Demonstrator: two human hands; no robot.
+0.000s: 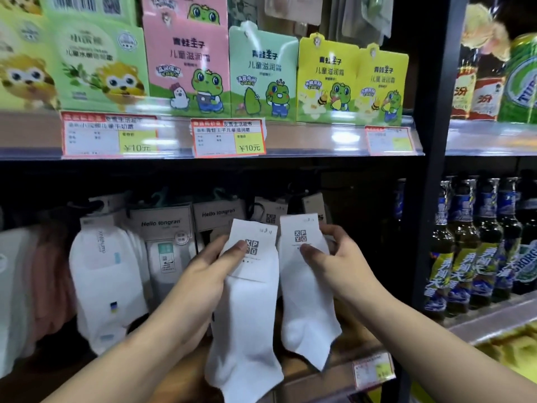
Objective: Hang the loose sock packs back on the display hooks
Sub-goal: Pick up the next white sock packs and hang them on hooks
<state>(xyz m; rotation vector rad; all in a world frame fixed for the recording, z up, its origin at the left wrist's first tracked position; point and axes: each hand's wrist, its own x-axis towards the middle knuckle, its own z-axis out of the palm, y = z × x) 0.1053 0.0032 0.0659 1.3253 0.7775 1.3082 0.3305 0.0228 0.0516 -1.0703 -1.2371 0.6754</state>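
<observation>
I hold two white sock packs side by side in front of the lower sock display. My left hand point(203, 274) grips the left sock pack point(247, 315) by its white card header, thumb on the printed logo. My right hand point(334, 257) pinches the right sock pack point(305, 301) the same way, slightly higher. Both packs hang downward, toes pointing down. Behind them, more sock packs point(162, 228) with grey headers hang from display hooks point(216, 196) in the dark recess. The hooks directly behind my packs are mostly hidden.
Above runs a shelf edge point(305, 141) with price tags, holding upright children's cream packets point(261, 74). A black upright post point(427, 199) separates the socks from beer bottles point(476, 242) at the right. White and pink socks point(46, 271) hang at the left.
</observation>
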